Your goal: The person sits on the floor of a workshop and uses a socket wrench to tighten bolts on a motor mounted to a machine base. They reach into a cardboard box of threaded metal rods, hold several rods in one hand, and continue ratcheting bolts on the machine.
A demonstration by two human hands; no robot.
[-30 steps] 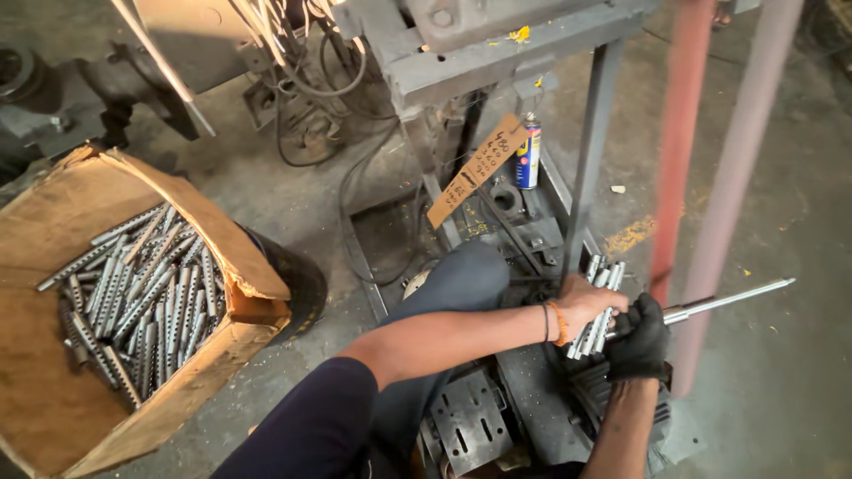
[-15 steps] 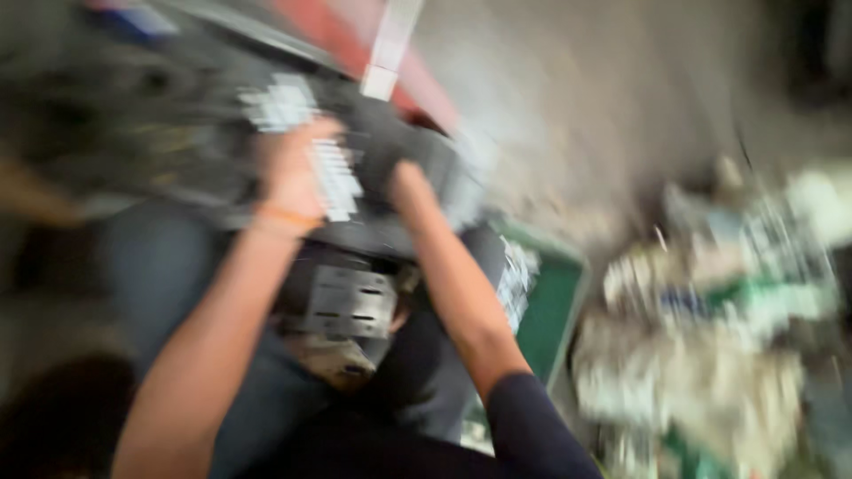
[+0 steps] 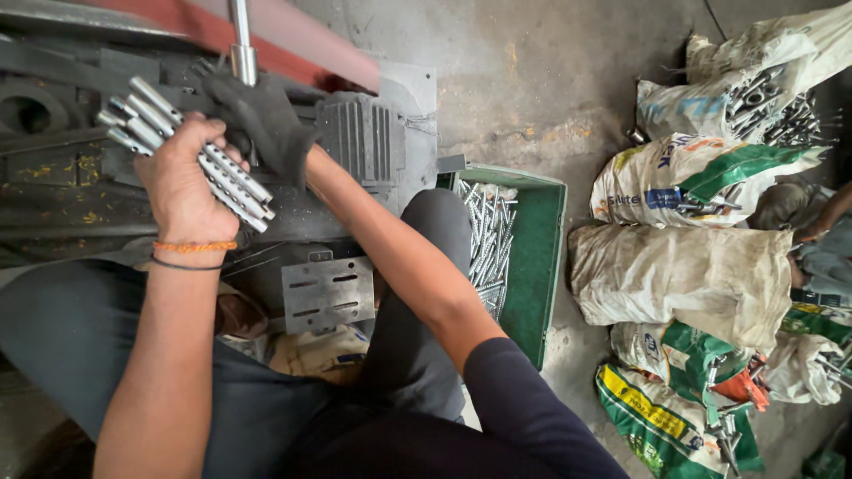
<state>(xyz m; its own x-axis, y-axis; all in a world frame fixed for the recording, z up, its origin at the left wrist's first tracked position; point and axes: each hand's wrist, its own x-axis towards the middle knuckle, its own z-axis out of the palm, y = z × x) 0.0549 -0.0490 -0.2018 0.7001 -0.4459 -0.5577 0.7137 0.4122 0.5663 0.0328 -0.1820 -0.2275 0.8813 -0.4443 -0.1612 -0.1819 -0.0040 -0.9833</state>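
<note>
Filled sacks (image 3: 683, 266) lie heaped on the floor to the right. Beside the person's knee, a green crate (image 3: 541, 257) holds loose metal rods. At the dark machine (image 3: 80, 160), the left hand (image 3: 182, 191) clenches a bundle of metal rods (image 3: 182, 146); the gloved right hand (image 3: 262, 120) grips a steel lever (image 3: 241, 44).

machine body (image 3: 373, 133) crowds hands; bare floor (image 3: 532, 80) open between green crate (image 3: 541, 257) and sacks (image 3: 683, 275).
</note>
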